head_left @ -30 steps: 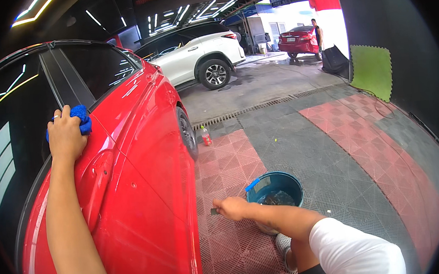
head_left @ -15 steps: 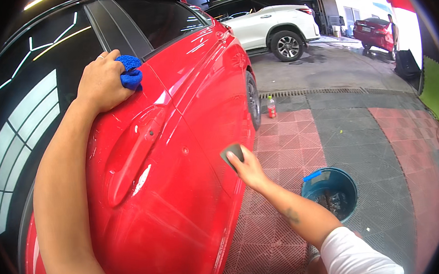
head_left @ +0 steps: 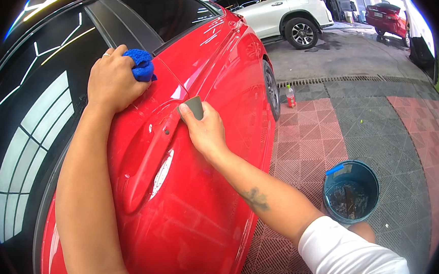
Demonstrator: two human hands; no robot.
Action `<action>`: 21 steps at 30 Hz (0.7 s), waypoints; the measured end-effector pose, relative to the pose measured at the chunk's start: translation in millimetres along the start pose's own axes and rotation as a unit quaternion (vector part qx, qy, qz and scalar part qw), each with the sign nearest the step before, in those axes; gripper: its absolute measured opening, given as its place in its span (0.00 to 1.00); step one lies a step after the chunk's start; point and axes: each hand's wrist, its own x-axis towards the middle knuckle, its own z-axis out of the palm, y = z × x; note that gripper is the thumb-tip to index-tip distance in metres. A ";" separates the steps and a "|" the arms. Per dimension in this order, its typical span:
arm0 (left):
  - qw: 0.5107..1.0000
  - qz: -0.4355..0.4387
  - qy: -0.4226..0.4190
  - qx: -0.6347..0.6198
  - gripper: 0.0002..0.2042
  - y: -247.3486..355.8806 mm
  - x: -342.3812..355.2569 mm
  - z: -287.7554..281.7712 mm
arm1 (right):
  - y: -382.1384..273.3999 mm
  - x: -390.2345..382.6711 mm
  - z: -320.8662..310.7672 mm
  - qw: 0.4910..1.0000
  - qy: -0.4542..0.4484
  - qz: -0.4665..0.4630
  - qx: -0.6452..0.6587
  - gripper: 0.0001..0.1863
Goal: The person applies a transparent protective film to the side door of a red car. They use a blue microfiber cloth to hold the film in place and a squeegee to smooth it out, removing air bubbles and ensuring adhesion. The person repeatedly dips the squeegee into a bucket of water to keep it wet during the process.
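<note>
My left hand (head_left: pixel 115 82) is closed on a bunched blue cloth (head_left: pixel 142 66), set at the upper edge of the door of a red car (head_left: pixel 203 199), beside the dark window (head_left: pixel 38 165); my right hand (head_left: pixel 206 130) has a grey-green pad (head_left: pixel 192 108) pinched, thumb laid on its near face, the fingers behind it mostly hidden; the pad stands just beside the upper end of the door handle (head_left: pixel 152 159), and whether its edge meets the paint I cannot tell.

Risks, in my judgement: grit caught under the pad or cloth could mark the glossy panel; the pad's edge could knock the handle if my wrist turns inward; the ring (head_left: pixel 107 54) on my left hand could scratch if the cloth slips from beneath my fingers; beads on the paint near the handle look wet, so the pad could skid.

On the floor mat (head_left: pixel 307 151), a teal bucket (head_left: pixel 369 177) stands near my right arm; a careless step back could tip it; a red-labelled bottle (head_left: pixel 291 99) stands near the wheel (head_left: pixel 271 90).
</note>
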 end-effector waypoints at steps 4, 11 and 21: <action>1.000 0.004 0.008 0.000 0.19 -1.6 -1.4 0.8 | -15.1 -13.0 2.9 1.000 0.015 0.001 -0.024 0.30; 1.000 0.013 0.021 0.007 0.19 -1.2 0.5 4.6 | -18.7 -5.7 4.1 1.000 0.021 -0.003 -0.019 0.31; 0.999 0.028 0.008 0.014 0.20 -3.1 -1.7 4.0 | 3.9 -13.3 8.2 0.999 0.006 -0.048 0.017 0.30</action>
